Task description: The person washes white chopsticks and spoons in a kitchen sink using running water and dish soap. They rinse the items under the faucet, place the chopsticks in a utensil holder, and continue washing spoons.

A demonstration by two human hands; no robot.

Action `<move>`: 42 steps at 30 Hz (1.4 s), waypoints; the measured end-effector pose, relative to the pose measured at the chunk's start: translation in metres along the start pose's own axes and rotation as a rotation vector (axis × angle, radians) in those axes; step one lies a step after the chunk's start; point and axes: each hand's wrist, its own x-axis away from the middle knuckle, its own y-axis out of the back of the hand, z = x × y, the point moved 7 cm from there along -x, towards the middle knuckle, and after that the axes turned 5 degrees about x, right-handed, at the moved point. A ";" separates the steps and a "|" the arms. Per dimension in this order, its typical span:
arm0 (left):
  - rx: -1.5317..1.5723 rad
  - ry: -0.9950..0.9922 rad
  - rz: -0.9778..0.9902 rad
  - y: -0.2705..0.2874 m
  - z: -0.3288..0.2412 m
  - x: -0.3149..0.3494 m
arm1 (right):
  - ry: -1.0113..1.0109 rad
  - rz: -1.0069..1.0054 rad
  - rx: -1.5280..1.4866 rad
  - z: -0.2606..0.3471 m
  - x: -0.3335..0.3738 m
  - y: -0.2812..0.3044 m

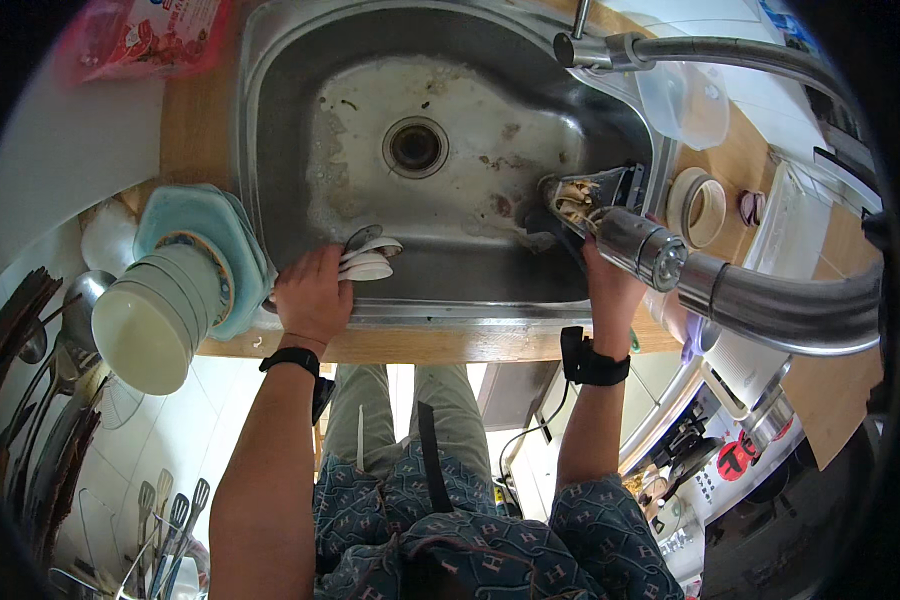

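My left hand [312,293] is closed around a bunch of spoons over the sink's near left edge. White soup spoons [370,264] and a metal spoon [363,237] stick out past its fingers, bowls toward the basin. At the sink's right side, my right hand [613,283] reaches beneath the metal faucet head [650,250], which hides most of its fingers. Beside that hand is a dark strainer basket [610,186] with pale food scraps [574,200] in it. Whether the hand grips the basket cannot be seen. The steel sink [370,150] has dirty water marks and food bits around its drain [416,147].
Stacked pale bowls [145,330] and light blue plates [175,205] stand left of the sink. The curved faucet pipe [800,310] crosses the right side. A clear plastic container [685,100] and a round cream-coloured ring [697,208] sit on the right counter. Utensils [170,530] stand lower left.
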 end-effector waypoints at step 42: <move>-0.030 -0.031 0.013 0.002 -0.002 0.001 | 0.175 0.075 0.170 0.028 -0.019 -0.008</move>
